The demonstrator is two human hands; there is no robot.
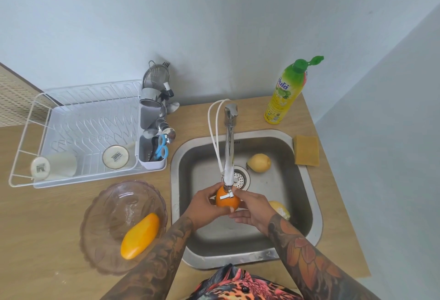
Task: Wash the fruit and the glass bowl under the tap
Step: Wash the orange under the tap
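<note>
An orange [226, 203] sits right under the spout of the tap [229, 147], over the steel sink [307, 195]. My left hand [202, 206] grips it from the left and my right hand [253, 211] cups it from the right. Two yellow fruits lie in the basin: a lemon [259, 162] at the back and another yellow fruit [281, 209], partly hidden behind my right hand. The glass bowl [112, 206] stands on the wooden counter to the left of the sink, with a yellow mango [140, 235] lying in it.
A white dish rack [78, 133] with two cups stands at the left, a cutlery holder [153, 142] with blue scissors beside it. A dish soap bottle [289, 92] and a yellow sponge [306, 150] sit by the sink's far right corner. The wall stands close behind.
</note>
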